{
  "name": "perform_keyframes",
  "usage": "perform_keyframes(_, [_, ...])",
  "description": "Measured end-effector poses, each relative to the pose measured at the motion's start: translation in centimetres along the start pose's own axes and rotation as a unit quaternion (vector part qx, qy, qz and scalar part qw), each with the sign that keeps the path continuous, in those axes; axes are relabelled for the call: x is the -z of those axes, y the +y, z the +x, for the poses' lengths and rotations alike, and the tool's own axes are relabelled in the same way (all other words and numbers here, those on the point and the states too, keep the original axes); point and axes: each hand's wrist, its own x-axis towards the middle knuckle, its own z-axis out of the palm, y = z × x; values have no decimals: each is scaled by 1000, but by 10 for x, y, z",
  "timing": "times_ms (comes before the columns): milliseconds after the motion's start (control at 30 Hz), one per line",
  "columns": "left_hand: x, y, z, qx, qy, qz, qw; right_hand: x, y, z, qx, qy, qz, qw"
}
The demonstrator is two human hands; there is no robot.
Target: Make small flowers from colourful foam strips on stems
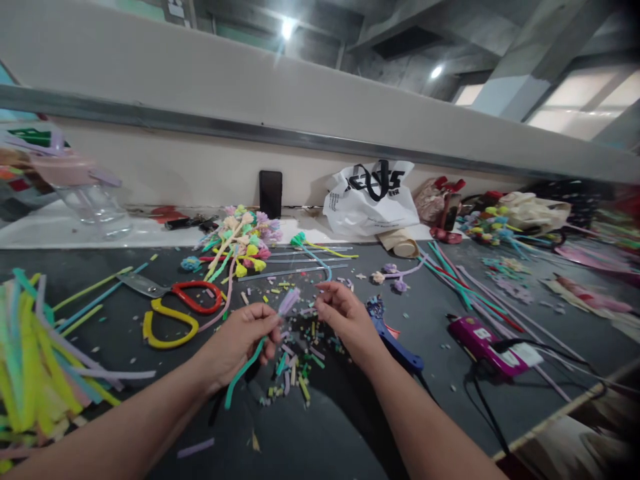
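Observation:
My left hand (253, 332) pinches a teal fuzzy stem (243, 377) that hangs down toward me, with a pale purple tuft (289, 302) at its upper end. Just right of the tuft, my right hand (346, 319) has its thumb and fingertips close together; whether anything small sits between them I cannot make out. Below both hands lie many cut bits (295, 377) of coloured fuzzy strip. A blue glue gun (403, 347) lies beside my right hand, partly behind it. Scissors (173, 297) with red and yellow handles lie left of my left hand.
Loose fuzzy strips (40, 367) pile at the left. A bunch of fuzzy flowers (240, 243), a phone (271, 193) and a white bag (373, 200) line the back. A purple power strip (493, 343) with black cords lies right. A clear jug (95, 200) stands back left.

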Motion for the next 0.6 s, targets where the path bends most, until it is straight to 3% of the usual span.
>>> perform_keyframes(100, [4, 3, 1, 19, 15, 1, 1000, -2, 2, 1, -1, 32, -13, 999])
perform_keyframes(267, [0, 7, -1, 29, -28, 107, 993, -17, -4, -7, -48, -58, 59, 995])
perform_keyframes(333, [-2, 8, -1, 39, -28, 163, 985, -20, -5, -9, -57, -63, 57, 995])
perform_keyframes(500, [-2, 12, -2, 2, 58, 291, 955, -11, -1, -4, -47, 40, -13, 998])
perform_keyframes(600, [1, 18, -5, -55, 127, 395, 908, -5, 2, -1, -42, 60, -18, 997])
